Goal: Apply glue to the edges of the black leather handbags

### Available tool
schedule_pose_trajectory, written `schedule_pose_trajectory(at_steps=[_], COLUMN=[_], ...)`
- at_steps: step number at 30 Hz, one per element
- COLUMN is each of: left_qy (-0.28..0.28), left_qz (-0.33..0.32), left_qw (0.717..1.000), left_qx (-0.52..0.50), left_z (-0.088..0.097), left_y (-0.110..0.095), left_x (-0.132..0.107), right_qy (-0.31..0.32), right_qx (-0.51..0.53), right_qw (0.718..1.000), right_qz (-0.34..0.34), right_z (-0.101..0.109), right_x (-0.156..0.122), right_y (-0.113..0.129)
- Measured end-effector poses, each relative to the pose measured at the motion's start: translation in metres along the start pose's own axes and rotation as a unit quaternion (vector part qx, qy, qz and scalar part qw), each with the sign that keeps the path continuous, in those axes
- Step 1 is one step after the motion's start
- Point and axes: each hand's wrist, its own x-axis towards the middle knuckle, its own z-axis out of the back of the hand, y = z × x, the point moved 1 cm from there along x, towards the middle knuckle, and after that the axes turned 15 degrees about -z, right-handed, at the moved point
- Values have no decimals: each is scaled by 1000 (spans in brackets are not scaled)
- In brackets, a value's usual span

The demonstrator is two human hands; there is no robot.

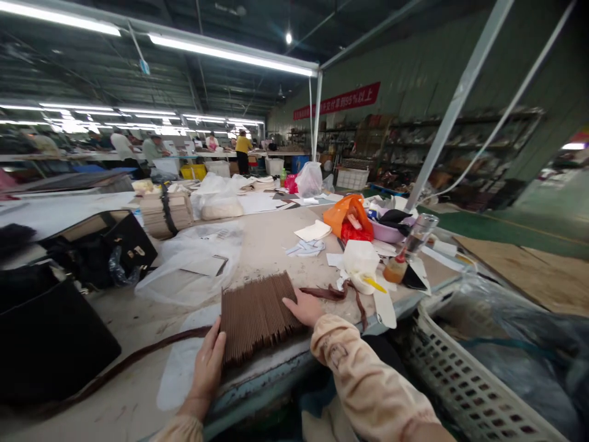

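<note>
A row of thin brown strips [257, 319], packed tightly side by side, lies near the table's front edge. My left hand [209, 359] presses against its left end, thumb and fingers extended along the side. At the right end, my right hand [304, 307] grips the strips, with the thumb over the top edge and some fingers hidden. Both hands hold the bundle between them. A long dark brown band [151, 350] trails leftward from the bundle, and a crumpled brown strip [326, 293] emerges on the right. Whether they join under the bundle is hidden.
Black bags [50, 331] stand at left, beside a clear plastic bag [193, 261] and a strapped tan stack [165, 212]. On the right are a white container [361, 261], a glue bottle [396, 268] and an orange bag [347, 215]. A white basket [473, 362] adjoins the table.
</note>
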Motion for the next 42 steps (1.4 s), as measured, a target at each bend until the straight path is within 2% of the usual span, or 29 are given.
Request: schedule_pose_trajectory(at_steps=[4, 8, 10, 14, 16, 22, 27, 32, 42], left_qy=[3, 3, 5, 12, 7, 24, 31, 34, 33], left_qz=[-10, -22, -22, 4, 16, 22, 35, 48, 62], left_qw=[1000, 1000, 1000, 1000, 1000, 998, 997, 995, 993], left_qx=[-10, 2, 6, 5, 18, 48, 53, 76, 96], left_z=[-2, -3, -2, 1, 3, 5, 8, 6, 8], left_y=[-8, -8, -10, -20, -20, -5, -14, -24, -18], left_x=[-4, -1, -2, -12, -13, -7, -7, -2, -4], right_qy=[75, 133, 176, 230, 254, 279, 283, 254, 215], right_qx=[-7, -7, 21, 93, 101, 148, 166, 158, 121], right_qw=[995, 983, 976, 959, 946, 934, 929, 939, 958], right_qz=[65, 123, 128, 134, 177, 169, 172, 169, 147], right_z=[14, 20, 20, 25, 29, 35, 31, 29, 25], right_x=[6, 39, 52, 49, 46, 57, 56, 53, 50], right_y=[-5, -17, -23, -31, -32, -40, -44, -43, -46])
